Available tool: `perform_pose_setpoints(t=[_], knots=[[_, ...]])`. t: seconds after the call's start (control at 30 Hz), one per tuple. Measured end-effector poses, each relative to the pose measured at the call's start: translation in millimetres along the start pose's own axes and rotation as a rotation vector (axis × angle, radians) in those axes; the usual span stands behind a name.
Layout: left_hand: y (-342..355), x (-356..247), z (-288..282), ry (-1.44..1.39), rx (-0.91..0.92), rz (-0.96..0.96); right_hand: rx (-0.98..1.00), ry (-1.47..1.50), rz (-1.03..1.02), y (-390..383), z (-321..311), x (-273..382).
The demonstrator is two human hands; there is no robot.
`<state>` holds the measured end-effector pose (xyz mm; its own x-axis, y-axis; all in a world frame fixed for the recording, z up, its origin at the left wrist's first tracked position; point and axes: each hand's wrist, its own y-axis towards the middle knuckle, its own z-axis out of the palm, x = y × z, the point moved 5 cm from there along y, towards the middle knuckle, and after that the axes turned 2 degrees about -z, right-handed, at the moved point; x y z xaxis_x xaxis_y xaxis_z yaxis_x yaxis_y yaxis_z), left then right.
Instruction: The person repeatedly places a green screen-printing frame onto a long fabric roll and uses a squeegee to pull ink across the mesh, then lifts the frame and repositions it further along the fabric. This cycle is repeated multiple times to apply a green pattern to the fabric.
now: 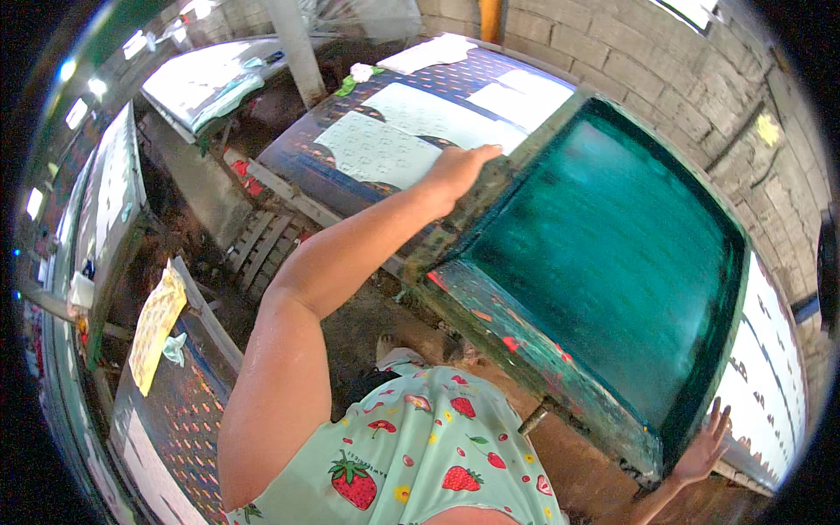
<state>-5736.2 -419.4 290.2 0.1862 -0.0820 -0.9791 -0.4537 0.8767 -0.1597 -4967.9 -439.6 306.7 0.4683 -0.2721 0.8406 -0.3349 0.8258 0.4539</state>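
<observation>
A large screen printing frame (516, 328) with a green-smeared mesh lies across the table in front of me. My left hand (457, 178) is closed at the frame's far left edge, one finger pointing along it; the undersides of its fingers are hidden. By the near right corner, my right hand (703, 446) has its fingers spread, close against the frame's outer side. Pale cut fabric pieces (381, 147) with a faint pattern lie flat on the dark tabletop, left of the frame. More white printed fabric (759, 376) shows to the right of it.
A concrete block wall (604, 52) runs behind the table, with an orange post (491, 21). A grey pillar (296, 52) stands at the far left. Other fabric-covered tables (210, 74) fill the left side. Yellow cloth (157, 328) hangs over a nearer table. A wooden pallet (262, 249) lies on the floor.
</observation>
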Motion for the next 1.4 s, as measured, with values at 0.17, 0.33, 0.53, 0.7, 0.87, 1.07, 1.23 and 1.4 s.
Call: perform_pose_setpoints(t=[0.17, 0.33, 0.53, 0.7, 0.87, 1.07, 1.23, 1.4], knots=[[22, -7, -136, -0.116, -0.113, -0.005, 0.036, 0.101, 0.046, 102, 92, -91], [102, 0, -295, -0.112, -0.275, -0.015, 0.071, -0.034, 0.052, 191, 172, -203], [179, 13, -408, -0.018, -0.350, 0.053, -0.091, -0.081, 0.207, 246, 285, -304], [217, 11, -418, 0.168, -0.402, -0.015, -0.278, 0.050, 0.299, 231, 303, -367], [257, 40, -433, 0.281, -0.380, 0.113, -0.438, 0.049, 0.361, 217, 303, -412], [262, 76, -425, 0.189, -0.348, 0.067, -0.578, -0.091, 0.337, 202, 304, -421], [244, 65, -399, 0.120, -0.289, -0.069, -0.564, -0.094, 0.258, 184, 286, -416], [230, 75, -377, 0.024, -0.202, -0.074, -0.575, -0.049, 0.339, 179, 266, -409]])
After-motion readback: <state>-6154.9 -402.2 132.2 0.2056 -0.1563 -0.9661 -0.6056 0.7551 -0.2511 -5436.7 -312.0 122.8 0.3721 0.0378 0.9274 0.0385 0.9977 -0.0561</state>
